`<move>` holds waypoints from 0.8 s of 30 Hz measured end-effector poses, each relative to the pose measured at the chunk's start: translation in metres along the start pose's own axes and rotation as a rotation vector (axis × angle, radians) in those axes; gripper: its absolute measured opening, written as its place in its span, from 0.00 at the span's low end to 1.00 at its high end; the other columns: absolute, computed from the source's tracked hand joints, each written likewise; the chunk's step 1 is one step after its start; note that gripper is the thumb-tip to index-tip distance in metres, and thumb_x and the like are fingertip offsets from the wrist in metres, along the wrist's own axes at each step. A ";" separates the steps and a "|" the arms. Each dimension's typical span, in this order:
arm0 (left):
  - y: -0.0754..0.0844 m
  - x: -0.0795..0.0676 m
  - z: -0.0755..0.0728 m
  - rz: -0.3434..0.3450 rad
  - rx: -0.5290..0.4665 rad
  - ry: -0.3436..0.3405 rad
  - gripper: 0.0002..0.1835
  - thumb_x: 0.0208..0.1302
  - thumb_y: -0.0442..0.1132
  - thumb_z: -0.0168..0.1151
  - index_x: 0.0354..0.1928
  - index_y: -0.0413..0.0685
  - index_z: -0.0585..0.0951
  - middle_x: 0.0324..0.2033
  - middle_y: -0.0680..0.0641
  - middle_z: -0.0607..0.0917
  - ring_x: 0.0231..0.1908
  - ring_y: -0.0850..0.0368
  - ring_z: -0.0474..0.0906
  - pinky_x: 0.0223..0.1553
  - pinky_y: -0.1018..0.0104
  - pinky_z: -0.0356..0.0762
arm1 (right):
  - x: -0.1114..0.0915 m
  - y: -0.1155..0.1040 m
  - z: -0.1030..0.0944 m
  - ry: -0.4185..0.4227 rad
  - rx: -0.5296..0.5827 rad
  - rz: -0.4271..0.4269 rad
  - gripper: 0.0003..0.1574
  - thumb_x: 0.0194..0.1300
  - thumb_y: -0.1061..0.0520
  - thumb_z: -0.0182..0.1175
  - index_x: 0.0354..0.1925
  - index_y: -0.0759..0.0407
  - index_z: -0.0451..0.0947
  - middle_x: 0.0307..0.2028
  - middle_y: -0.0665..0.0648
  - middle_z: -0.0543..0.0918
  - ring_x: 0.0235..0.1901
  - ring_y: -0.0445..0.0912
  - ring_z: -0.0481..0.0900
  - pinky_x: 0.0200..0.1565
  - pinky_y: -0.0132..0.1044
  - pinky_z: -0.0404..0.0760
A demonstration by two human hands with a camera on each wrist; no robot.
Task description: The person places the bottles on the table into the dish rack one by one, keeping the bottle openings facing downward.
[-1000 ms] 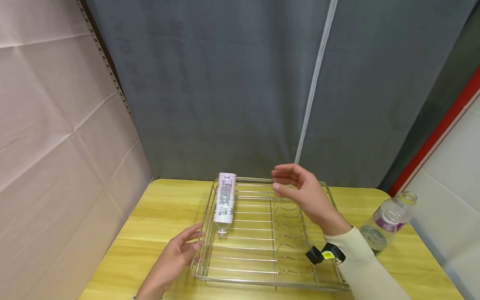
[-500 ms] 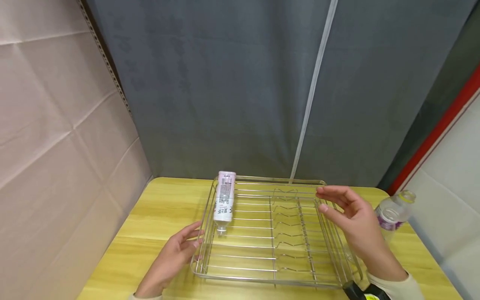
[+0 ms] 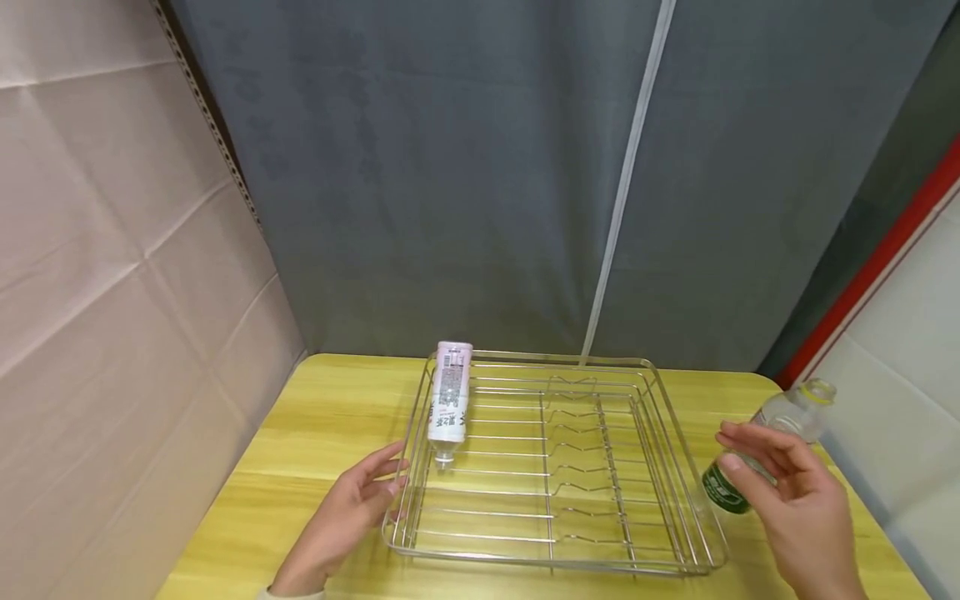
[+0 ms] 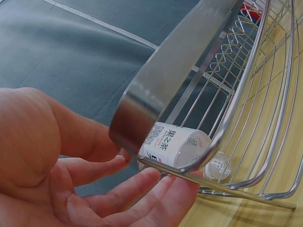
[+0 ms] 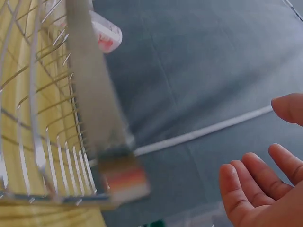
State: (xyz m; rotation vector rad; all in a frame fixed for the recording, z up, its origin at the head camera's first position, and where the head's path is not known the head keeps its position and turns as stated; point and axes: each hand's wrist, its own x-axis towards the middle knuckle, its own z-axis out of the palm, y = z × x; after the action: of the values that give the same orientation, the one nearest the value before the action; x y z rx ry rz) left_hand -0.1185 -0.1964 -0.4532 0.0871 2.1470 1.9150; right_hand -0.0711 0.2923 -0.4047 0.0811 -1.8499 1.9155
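Note:
A wire rack (image 3: 588, 568) of shiny metal rods lies on the table. At its left side my left hand (image 3: 337, 517) rests with thumb and fingertips against the frame; in the left wrist view the fingers stretch below the side wire. A white-and-pink plastic bottle (image 3: 448, 400) with dark lettering lies across the rack's left end, neck toward me. To the right of the rack, my right hand (image 3: 802, 500) has its fingers loosely bent with nothing between them. Behind it stands a clear, capless bottle (image 3: 802, 410) with a yellow neck ring, partly hidden. A green lettered part (image 3: 723, 487) shows beside the fingertips.
The yellow wood-grain table (image 3: 330, 408) reaches back to a dark grey curtain (image 3: 435, 183). A pale cloth wall (image 3: 112, 317) closes the left side. On the right stands a white wall (image 3: 900, 400) with a red strip.
My right hand has moved from above the rack's back right part to the right and toward me, now by the clear bottle. My left hand and the lying bottle stay in place.

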 end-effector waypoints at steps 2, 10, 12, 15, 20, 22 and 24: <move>0.000 0.001 0.001 -0.003 -0.001 0.002 0.32 0.79 0.31 0.55 0.81 0.47 0.63 0.73 0.30 0.70 0.70 0.30 0.73 0.54 0.50 0.90 | -0.004 0.005 -0.006 0.056 0.032 0.019 0.28 0.67 0.80 0.60 0.64 0.74 0.74 0.55 0.51 0.89 0.54 0.39 0.88 0.51 0.25 0.87; 0.001 0.001 0.000 -0.016 -0.005 -0.003 0.32 0.79 0.32 0.56 0.81 0.47 0.63 0.74 0.30 0.69 0.71 0.30 0.71 0.55 0.49 0.89 | -0.015 0.019 -0.023 0.273 0.187 0.105 0.26 0.67 0.80 0.61 0.63 0.75 0.76 0.49 0.56 0.92 0.46 0.43 0.92 0.42 0.33 0.91; 0.001 0.000 0.000 -0.020 -0.005 -0.002 0.32 0.79 0.33 0.56 0.81 0.47 0.63 0.74 0.30 0.68 0.72 0.30 0.70 0.55 0.49 0.89 | -0.016 0.020 -0.025 0.357 0.174 0.149 0.26 0.65 0.79 0.64 0.61 0.74 0.78 0.46 0.55 0.93 0.43 0.43 0.92 0.39 0.34 0.91; 0.001 0.001 0.000 -0.020 -0.005 -0.008 0.32 0.80 0.34 0.56 0.82 0.48 0.63 0.74 0.30 0.68 0.72 0.30 0.70 0.56 0.48 0.89 | -0.018 0.022 -0.026 0.486 0.134 0.188 0.24 0.62 0.78 0.67 0.57 0.72 0.81 0.41 0.54 0.93 0.36 0.42 0.91 0.34 0.32 0.90; 0.000 0.000 -0.001 -0.013 0.001 -0.014 0.32 0.80 0.34 0.56 0.82 0.48 0.62 0.74 0.30 0.68 0.71 0.30 0.71 0.56 0.49 0.89 | -0.018 0.027 -0.028 0.598 0.112 0.108 0.21 0.58 0.81 0.68 0.50 0.72 0.84 0.30 0.52 0.91 0.27 0.40 0.88 0.27 0.27 0.87; -0.001 0.000 -0.001 -0.011 0.004 -0.011 0.32 0.80 0.34 0.57 0.82 0.49 0.63 0.73 0.30 0.69 0.70 0.31 0.72 0.55 0.49 0.89 | -0.017 0.030 -0.030 0.617 0.096 0.075 0.20 0.57 0.82 0.69 0.48 0.71 0.85 0.28 0.51 0.90 0.24 0.39 0.87 0.26 0.25 0.86; -0.001 0.000 -0.001 -0.010 0.008 -0.006 0.32 0.79 0.35 0.57 0.81 0.49 0.63 0.73 0.30 0.69 0.69 0.31 0.73 0.55 0.49 0.90 | -0.018 0.034 -0.033 0.634 0.060 0.065 0.19 0.57 0.80 0.70 0.46 0.68 0.86 0.28 0.49 0.90 0.24 0.38 0.86 0.26 0.23 0.85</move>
State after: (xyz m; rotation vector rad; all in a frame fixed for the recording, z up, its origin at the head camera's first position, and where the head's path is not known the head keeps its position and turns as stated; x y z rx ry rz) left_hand -0.1183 -0.1973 -0.4539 0.0836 2.1466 1.8988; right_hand -0.0589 0.3197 -0.4456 -0.5139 -1.3766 1.7617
